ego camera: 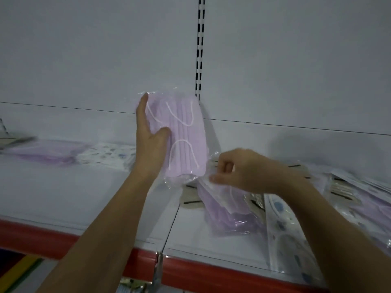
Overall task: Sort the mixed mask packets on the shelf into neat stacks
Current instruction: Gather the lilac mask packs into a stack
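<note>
Head view, left to right: a pink mask stack (50,152) and a printed mask stack (109,155) lie on the white shelf (74,193). My left hand (151,142) grips a pink mask packet (182,136) upright above the shelf, thumb across its face. My right hand (239,170) pinches the clear wrapper of another pink packet (228,210) in the mixed pile (317,199).

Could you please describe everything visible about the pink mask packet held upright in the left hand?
The pink mask packet is a clear, crinkly plastic bag of pleated pale pink masks with white ear loops. It stands upright above the shelf, gripped along its left edge by the left hand, thumb across the front. The right hand pinches plastic at its lower right corner.
</note>
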`<state>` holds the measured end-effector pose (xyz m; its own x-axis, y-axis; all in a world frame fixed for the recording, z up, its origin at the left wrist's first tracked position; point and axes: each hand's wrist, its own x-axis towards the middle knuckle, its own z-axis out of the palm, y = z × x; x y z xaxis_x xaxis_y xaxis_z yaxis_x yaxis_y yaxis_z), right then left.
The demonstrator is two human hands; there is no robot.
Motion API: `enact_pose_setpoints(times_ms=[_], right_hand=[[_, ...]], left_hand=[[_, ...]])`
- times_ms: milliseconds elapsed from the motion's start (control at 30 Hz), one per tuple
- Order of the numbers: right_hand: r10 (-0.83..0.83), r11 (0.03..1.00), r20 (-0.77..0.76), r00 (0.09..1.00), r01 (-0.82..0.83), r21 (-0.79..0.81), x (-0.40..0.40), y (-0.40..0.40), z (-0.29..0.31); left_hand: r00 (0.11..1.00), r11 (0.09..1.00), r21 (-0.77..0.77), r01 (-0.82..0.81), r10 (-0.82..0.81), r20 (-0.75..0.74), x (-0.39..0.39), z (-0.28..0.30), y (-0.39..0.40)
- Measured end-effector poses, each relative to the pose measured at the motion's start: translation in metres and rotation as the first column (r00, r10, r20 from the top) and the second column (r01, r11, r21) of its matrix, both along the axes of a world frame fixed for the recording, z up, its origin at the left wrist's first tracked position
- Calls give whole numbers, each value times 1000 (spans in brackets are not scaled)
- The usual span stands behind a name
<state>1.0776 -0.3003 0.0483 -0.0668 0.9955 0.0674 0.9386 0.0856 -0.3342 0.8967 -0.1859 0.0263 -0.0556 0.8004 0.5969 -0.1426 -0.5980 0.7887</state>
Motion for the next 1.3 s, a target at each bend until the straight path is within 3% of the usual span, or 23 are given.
enact_pose_setpoints(times_ms=[67,100,233,300,367,467,500,533,600,667,700,767,833,900,967,1000,1067,1133,1200,1300], right_hand=[[-52,993,230,972,74,-87,-6,1,-10],[-70,991,267,961,97,-91,-8,1,-11],[-117,990,125,985,125,-65,3,6,-6],[-123,990,-16,992,122,-74,9,7,-2],[-137,990,-276,951,137,-19,17,7,3],[-80,946,-690,720,274,176,29,3,20],[-6,915,-784,621,320,247,30,2,25],[72,877,-813,578,351,328,29,3,27],[164,796,-697,699,324,512,16,8,20],[185,761,-432,883,149,632,-5,18,1],[200,768,-299,933,41,639,-14,24,-9],[284,819,-180,942,-141,557,-27,33,-23],[380,838,-241,893,-222,498,-28,35,-26],[346,864,-392,852,-128,487,-23,31,-19],[180,913,-518,836,53,404,-9,30,-12],[84,939,-493,866,96,329,0,28,-10],[-56,986,-180,982,83,145,14,26,-11],[-85,995,91,992,89,-36,18,22,-16],[-101,991,110,989,110,-71,16,22,-17],[-117,993,75,990,116,10,17,23,-15]], left_hand=[[1000,1000,5,12,-12,7,0,0,0],[1000,1000,5,6,-6,1,0,-1,2],[997,999,4,-47,47,-62,-2,-2,10],[997,999,-10,-42,41,-62,-5,-2,14],[997,999,-31,-30,28,-68,-5,-4,17],[991,995,-85,-43,32,-131,-5,-6,16],[985,994,-98,-40,22,-171,-5,-6,13],[974,994,-103,-29,5,-225,-4,-6,10],[943,995,-92,30,-58,-327,1,-5,2],[918,987,-76,139,-157,-364,8,-4,-8],[912,977,-77,197,-211,-351,11,-4,-12],[912,965,-81,251,-264,-313,13,-5,-13],[928,979,-37,202,-203,-313,14,-8,-11],[940,995,0,98,-92,-328,13,-10,-4],[944,998,-14,59,-60,-325,11,-10,1],[947,998,-5,56,-55,-315,10,-10,1],[952,996,41,81,-65,-299,6,-11,7],[947,992,99,84,-49,-316,2,-11,9],[942,991,114,64,-23,-334,1,-10,10],[931,997,62,35,-10,-364,5,-13,11]])
